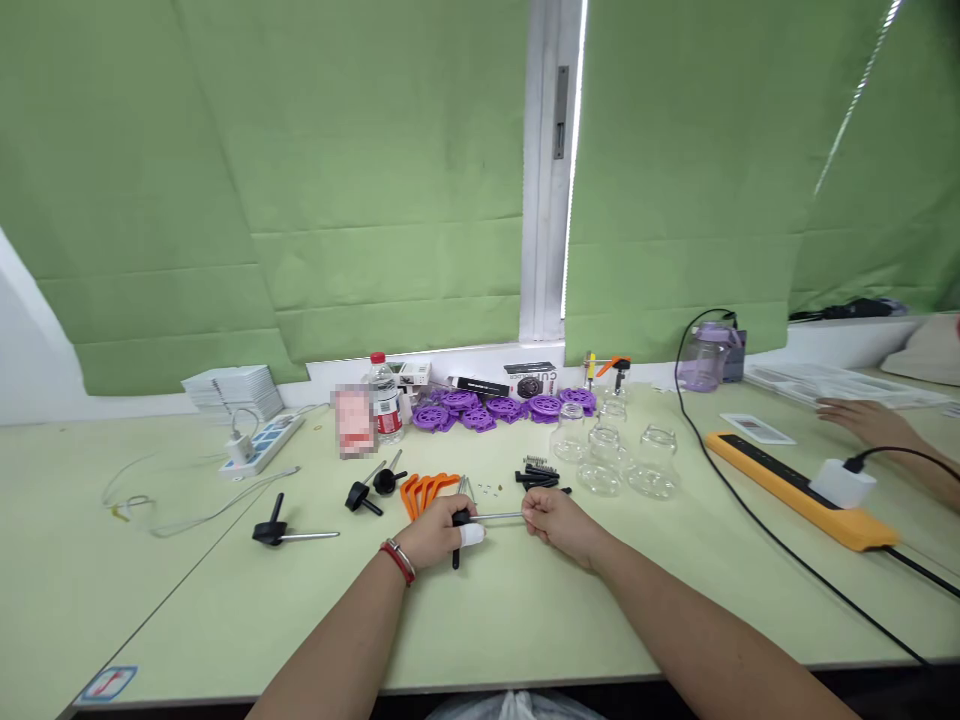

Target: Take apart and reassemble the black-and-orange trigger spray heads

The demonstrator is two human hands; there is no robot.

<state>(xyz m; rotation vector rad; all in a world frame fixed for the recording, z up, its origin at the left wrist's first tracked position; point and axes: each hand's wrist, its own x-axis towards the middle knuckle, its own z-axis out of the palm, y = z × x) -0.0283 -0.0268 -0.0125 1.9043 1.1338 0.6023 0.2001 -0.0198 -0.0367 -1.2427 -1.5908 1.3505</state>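
Note:
My left hand (442,533), with a white wrap on the thumb, closes around the black plastic head of a metal rod (496,516). The rod lies level, pointing right. At its far end, the fingertips of my right hand (551,518) are pinched together on it. Left of my hands lie three similar black-headed rods (279,530). Orange hook-shaped parts (427,490) sit just beyond my left hand, beside thin metal rods. Tiny metal bits (489,490) are scattered between the hands. Past my right hand are black plastic parts (538,475) and small springs (535,462).
Purple plastic discs (480,418) line the back, near a water bottle (387,405). Clear glass jars (652,465) stand right of centre. An orange power strip (795,488) and black cable lie farther right, near another person's hand (862,420). A white power strip (262,445) is left.

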